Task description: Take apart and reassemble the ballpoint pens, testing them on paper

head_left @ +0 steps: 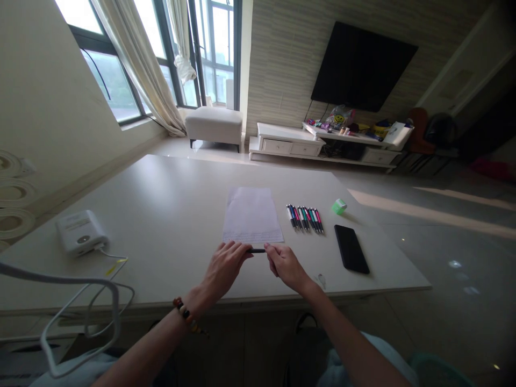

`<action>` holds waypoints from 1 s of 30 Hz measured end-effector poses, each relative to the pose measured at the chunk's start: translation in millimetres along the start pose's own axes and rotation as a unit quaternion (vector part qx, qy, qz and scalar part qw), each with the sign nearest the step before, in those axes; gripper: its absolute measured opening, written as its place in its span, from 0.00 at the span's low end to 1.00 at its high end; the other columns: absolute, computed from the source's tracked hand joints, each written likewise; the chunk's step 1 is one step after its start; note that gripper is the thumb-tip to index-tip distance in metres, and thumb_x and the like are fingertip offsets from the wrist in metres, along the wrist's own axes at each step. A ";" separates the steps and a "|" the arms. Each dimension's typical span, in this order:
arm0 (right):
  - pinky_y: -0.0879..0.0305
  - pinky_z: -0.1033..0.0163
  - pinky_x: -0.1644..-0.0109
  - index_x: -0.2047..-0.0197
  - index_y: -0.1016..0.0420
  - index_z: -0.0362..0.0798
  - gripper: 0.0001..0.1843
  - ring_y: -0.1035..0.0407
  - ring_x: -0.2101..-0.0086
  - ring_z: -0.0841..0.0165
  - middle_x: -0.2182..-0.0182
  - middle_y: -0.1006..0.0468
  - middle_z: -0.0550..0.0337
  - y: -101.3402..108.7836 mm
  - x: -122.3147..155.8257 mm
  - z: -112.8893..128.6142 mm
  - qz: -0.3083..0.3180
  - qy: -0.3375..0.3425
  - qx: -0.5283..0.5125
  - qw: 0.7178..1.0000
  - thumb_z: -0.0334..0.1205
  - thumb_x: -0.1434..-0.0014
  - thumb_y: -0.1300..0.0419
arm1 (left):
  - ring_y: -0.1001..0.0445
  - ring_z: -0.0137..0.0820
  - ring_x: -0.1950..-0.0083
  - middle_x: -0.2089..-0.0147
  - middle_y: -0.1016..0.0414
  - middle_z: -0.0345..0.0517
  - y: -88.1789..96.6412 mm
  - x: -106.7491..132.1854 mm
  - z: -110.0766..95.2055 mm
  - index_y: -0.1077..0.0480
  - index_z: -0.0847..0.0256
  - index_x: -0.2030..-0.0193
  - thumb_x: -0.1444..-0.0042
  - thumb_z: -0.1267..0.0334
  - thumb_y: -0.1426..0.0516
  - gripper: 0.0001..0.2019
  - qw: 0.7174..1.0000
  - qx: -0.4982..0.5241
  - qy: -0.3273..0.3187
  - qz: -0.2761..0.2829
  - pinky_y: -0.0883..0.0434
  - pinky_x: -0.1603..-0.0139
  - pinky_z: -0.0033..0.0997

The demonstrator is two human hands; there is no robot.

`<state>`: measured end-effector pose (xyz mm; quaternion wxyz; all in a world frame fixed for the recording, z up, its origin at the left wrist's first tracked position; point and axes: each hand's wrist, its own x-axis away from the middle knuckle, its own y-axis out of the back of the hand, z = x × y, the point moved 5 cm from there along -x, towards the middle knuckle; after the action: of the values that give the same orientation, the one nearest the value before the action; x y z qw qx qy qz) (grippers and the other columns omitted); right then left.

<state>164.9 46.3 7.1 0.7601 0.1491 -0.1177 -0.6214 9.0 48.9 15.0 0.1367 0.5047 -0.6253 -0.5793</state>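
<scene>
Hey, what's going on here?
A person is holding a dark pen crosswise between their left hand and right hand, just below a sheet of paper on a pale table. To the right of the paper lies a row of colourful pens, with a small green object beyond them and a black phone face down or dark beside them. A white device with a cable sits at the table's left side.
</scene>
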 end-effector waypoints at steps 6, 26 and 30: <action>0.42 0.68 0.72 0.73 0.30 0.46 0.22 0.35 0.78 0.72 0.78 0.26 0.60 10.0 3.9 7.3 0.017 0.051 0.080 0.995 0.52 0.36 0.53 | 0.29 0.32 0.63 0.65 0.25 0.43 -7.3 -3.7 3.0 0.31 0.58 0.61 0.38 0.59 0.50 0.09 0.999 0.018 -0.004 0.043 0.36 0.59 0.32; 0.41 0.67 0.75 0.81 0.35 0.46 0.31 0.41 0.85 0.74 0.88 0.34 0.64 1.6 0.6 -4.0 0.046 -0.021 -0.012 0.999 0.59 0.37 0.57 | 0.30 0.31 0.65 0.67 0.26 0.43 2.9 -5.8 -1.5 0.32 0.58 0.63 0.37 0.57 0.51 0.10 0.998 0.017 -0.002 0.064 0.34 0.63 0.30; 0.40 0.67 0.72 0.75 0.33 0.46 0.24 0.37 0.80 0.74 0.80 0.29 0.63 6.7 -1.2 3.3 0.037 0.023 -0.003 0.999 0.56 0.38 0.52 | 0.30 0.31 0.66 0.67 0.27 0.42 4.8 -4.6 4.0 0.33 0.58 0.63 0.37 0.56 0.52 0.11 0.998 0.019 0.014 0.055 0.35 0.64 0.30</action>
<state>169.5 48.5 12.7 0.7852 0.1563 -0.1038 -0.5901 5.8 54.0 19.9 0.1674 0.4798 -0.6615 -0.5515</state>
